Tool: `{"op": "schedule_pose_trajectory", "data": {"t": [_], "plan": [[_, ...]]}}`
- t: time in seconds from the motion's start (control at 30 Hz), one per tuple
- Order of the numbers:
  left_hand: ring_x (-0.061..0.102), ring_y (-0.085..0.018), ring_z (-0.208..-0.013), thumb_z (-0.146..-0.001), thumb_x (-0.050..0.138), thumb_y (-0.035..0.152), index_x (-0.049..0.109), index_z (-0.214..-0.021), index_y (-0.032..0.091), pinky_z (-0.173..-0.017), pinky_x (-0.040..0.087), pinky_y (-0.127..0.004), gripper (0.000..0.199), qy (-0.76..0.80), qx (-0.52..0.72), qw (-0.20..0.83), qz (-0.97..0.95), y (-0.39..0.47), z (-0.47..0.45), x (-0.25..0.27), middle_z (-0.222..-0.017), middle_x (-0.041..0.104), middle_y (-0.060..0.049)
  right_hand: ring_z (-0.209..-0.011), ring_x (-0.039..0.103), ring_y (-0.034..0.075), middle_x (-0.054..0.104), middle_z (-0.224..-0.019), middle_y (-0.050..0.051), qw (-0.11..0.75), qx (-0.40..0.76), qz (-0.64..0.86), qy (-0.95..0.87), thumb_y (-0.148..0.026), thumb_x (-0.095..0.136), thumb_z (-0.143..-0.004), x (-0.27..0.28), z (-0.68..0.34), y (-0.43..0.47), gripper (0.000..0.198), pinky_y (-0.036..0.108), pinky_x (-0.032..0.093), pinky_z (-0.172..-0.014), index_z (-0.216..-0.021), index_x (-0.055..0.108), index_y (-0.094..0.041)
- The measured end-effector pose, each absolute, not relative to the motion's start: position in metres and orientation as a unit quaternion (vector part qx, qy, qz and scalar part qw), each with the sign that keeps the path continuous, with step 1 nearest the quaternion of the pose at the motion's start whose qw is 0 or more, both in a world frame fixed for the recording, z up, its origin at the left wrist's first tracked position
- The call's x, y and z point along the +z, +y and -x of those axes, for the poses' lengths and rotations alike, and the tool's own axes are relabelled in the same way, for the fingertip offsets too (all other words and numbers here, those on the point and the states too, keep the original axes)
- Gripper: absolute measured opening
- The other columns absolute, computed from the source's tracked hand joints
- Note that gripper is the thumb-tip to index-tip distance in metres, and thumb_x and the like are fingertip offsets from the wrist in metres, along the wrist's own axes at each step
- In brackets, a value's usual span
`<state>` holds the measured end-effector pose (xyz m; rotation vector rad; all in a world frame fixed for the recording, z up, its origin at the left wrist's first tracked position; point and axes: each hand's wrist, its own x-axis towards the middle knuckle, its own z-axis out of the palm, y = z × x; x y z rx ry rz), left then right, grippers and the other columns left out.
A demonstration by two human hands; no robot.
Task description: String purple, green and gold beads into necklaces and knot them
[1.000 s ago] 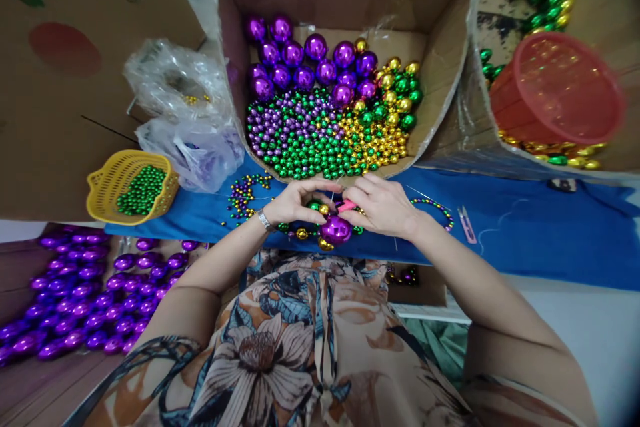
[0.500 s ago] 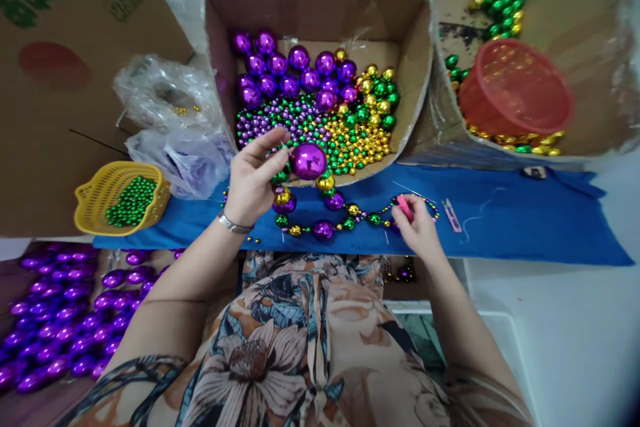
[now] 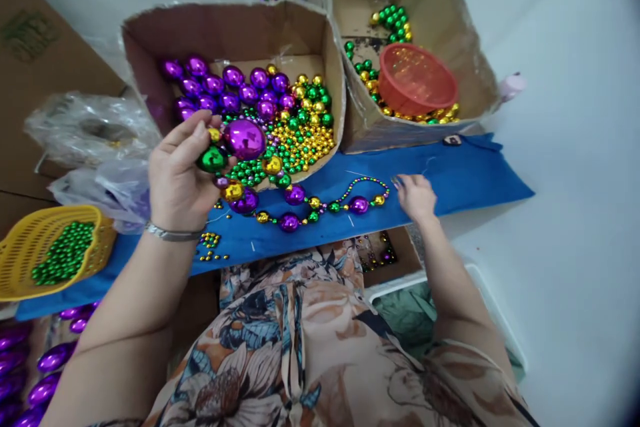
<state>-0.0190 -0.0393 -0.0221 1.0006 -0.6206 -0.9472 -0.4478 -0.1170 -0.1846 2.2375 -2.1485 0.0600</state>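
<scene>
Head camera: the left hand [image 3: 177,167] is raised over the near edge of the cardboard box [image 3: 230,27], fingers curled in a pinch that has hold of a bead strand [image 3: 290,221]. A green bead [image 3: 213,159] sits at its fingertips and a large purple bead [image 3: 247,139] just to their right. From that hand the strand hangs down and runs rightward along the blue cloth [image 3: 460,173], ending in a loop of small beads [image 3: 371,179] just left of the right hand [image 3: 417,197]. The right hand is partly curled low over the cloth; something small and dark shows at its fingertips, but whether it is gripped cannot be told.

The stringing looks well advanced: purple, gold and green beads already make a long run. Whether the ends are joined or the thread trimmed is not visible. Loose beads [image 3: 210,238] lie unstrung by the left wrist, with many more in the box beyond it.
</scene>
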Motion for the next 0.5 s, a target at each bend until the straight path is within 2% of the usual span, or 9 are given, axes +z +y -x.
{"op": "schedule_pose_trajectory", "data": {"t": [0.1,0.23,0.33,0.4,0.5], "plan": [[0.063,-0.013,-0.072,-0.072,0.077,0.022,0.074,-0.092,0.015,-0.050,0.052,-0.022,0.021,-0.306,-0.418,0.731,-0.443,-0.035,0.019,-0.010,-0.095,0.070,-0.004,-0.108,0.050,0.026,0.059,-0.122,0.014,-0.022,-0.048,-0.793,-0.607,-0.016,0.037,-0.090,-0.181,0.429,-0.122,0.045,0.035,0.043,-0.080,-0.127,0.062,-0.026],[0.062,-0.013,-0.074,-0.073,0.075,0.024,0.073,-0.091,0.014,-0.048,0.050,-0.020,0.021,-0.319,-0.406,0.735,-0.440,-0.031,0.014,0.002,-0.097,0.069,-0.004,-0.119,0.044,0.030,0.051,-0.136,0.013,-0.030,-0.114,-0.816,-0.566,-0.011,0.037,-0.090,-0.188,0.436,-0.128,0.049,0.042,0.041,-0.087,-0.129,0.060,-0.029],[0.059,-0.012,-0.075,-0.074,0.074,0.025,0.073,-0.090,0.015,-0.048,0.049,-0.018,0.019,-0.321,-0.410,0.735,-0.434,-0.029,0.007,0.004,-0.098,0.069,-0.003,-0.125,0.041,0.031,0.047,-0.141,0.015,-0.046,-0.092,-0.827,-0.552,-0.019,0.040,-0.093,-0.193,0.445,-0.129,0.038,0.045,0.041,-0.092,-0.122,0.064,-0.023],[0.058,-0.011,-0.075,-0.076,0.072,0.025,0.073,-0.089,0.017,-0.048,0.048,-0.017,0.016,-0.317,-0.405,0.737,-0.439,-0.028,0.003,0.003,-0.097,0.069,-0.003,-0.123,0.045,0.030,0.051,-0.138,0.017,-0.058,-0.057,-0.830,-0.552,-0.027,0.041,-0.095,-0.189,0.443,-0.130,0.033,0.044,0.043,-0.093,-0.117,0.064,-0.018],[0.059,-0.012,-0.074,-0.075,0.071,0.024,0.073,-0.089,0.017,-0.050,0.048,-0.018,0.015,-0.298,-0.402,0.741,-0.448,-0.026,-0.001,-0.003,-0.094,0.070,-0.003,-0.101,0.060,0.024,0.066,-0.112,0.013,-0.180,0.091,-0.814,-0.545,-0.040,0.042,-0.098,-0.160,0.427,-0.132,0.032,0.038,0.048,-0.085,-0.115,0.057,-0.017]]}}
